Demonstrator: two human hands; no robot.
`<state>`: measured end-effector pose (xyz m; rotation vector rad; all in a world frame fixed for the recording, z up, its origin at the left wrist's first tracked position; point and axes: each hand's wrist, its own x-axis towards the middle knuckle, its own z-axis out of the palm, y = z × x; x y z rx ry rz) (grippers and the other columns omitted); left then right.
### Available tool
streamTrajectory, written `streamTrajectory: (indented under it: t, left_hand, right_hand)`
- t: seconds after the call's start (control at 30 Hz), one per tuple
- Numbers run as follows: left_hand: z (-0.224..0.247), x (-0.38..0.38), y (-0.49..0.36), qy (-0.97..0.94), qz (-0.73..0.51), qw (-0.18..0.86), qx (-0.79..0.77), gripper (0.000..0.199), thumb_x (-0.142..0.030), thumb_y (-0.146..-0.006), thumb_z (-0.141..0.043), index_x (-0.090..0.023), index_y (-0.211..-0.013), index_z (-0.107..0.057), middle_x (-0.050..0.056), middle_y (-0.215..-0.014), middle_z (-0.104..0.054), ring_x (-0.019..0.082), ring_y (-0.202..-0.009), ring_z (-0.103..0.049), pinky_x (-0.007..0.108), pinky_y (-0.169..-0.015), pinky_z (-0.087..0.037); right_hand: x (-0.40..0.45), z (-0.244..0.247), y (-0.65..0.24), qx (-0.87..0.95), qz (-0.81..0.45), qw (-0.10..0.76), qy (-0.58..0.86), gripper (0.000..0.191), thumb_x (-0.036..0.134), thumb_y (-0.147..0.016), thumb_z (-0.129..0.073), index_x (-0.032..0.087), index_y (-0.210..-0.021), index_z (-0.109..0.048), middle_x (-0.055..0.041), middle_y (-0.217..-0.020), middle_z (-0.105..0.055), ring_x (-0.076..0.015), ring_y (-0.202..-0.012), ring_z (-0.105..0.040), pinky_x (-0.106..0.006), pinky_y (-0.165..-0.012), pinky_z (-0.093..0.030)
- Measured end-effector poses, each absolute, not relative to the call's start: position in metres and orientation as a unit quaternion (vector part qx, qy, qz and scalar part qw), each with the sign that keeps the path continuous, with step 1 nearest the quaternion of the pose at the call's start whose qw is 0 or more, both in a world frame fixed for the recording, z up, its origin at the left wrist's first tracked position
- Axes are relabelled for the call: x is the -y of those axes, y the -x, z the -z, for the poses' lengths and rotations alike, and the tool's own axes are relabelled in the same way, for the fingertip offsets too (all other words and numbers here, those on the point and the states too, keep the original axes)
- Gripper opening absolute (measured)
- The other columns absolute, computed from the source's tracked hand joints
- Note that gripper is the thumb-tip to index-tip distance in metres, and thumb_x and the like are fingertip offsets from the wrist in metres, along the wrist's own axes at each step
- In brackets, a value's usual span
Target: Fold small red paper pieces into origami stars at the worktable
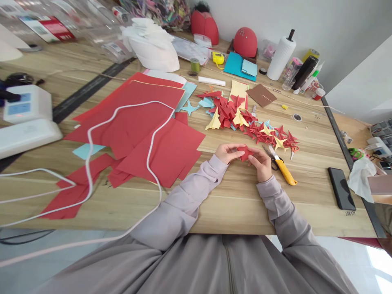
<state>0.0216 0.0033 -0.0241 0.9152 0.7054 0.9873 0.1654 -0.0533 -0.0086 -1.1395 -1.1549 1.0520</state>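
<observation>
A small folded piece of red paper is pinched between both of my hands, a little in from the table's front edge. Its left side is gripped by my left hand, thumb toward me. On its right side, the fingers of my right hand are closed. Just beyond my hands lies a pile of folded paper stars and cranes, red, yellow and light blue. A yellow utility knife and dark-handled scissors rest right of my right hand.
Red paper sheets spread to my left, crossed by a white cable. A black phone lies at the right. Farther back are a yellow tape measure, brown paper, red pincushions and a white cylinder.
</observation>
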Motion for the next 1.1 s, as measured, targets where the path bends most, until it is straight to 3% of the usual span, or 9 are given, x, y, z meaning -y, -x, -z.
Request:
streamTrajectory:
  t: [0.27, 0.63, 1.1]
  left_hand:
    - [0.0255, -0.006, -0.0217, -0.423, -0.464, 0.708, -0.324, 0.046, -0.028, -0.047, -0.082, -0.013, -0.089, -0.071, 0.01, -0.094, -0.07, 0.02, -0.081, -0.065, 0.037, -0.08, -0.05]
    - [0.0209, -0.0016, -0.0219, -0.409, -0.453, 0.725, -0.319, 0.048, -0.03, -0.049, -0.081, -0.014, -0.093, -0.07, 0.008, -0.088, -0.071, 0.018, -0.075, -0.065, 0.033, -0.07, -0.053]
    - [0.0166, -0.0007, -0.0188, -0.455, -0.448, 0.712, -0.292, 0.056, -0.022, -0.043, -0.083, -0.011, -0.096, -0.068, 0.01, -0.093, -0.071, 0.022, -0.081, -0.066, 0.036, -0.08, -0.052]
  right_hand:
    - [0.0543, 0.0066, -0.1616, 0.538, -0.472, 0.537, 0.446, 0.055, 0.03, -0.059, -0.078, 0.024, -0.107, -0.052, -0.0015, -0.087, -0.062, -0.0141, -0.071, -0.06, -0.028, -0.061, -0.05]
    - [0.054, 0.0025, -0.1616, 0.505, -0.486, 0.552, 0.451, 0.046, 0.035, -0.061, -0.076, 0.022, -0.099, -0.053, -0.0012, -0.084, -0.061, -0.0135, -0.07, -0.058, -0.027, -0.058, -0.049]
    - [0.0532, 0.0044, -0.1658, 0.494, -0.496, 0.552, 0.452, 0.041, 0.038, -0.067, -0.071, 0.022, -0.101, -0.054, -0.0018, -0.087, -0.059, -0.0128, -0.069, -0.056, -0.023, -0.05, -0.046]
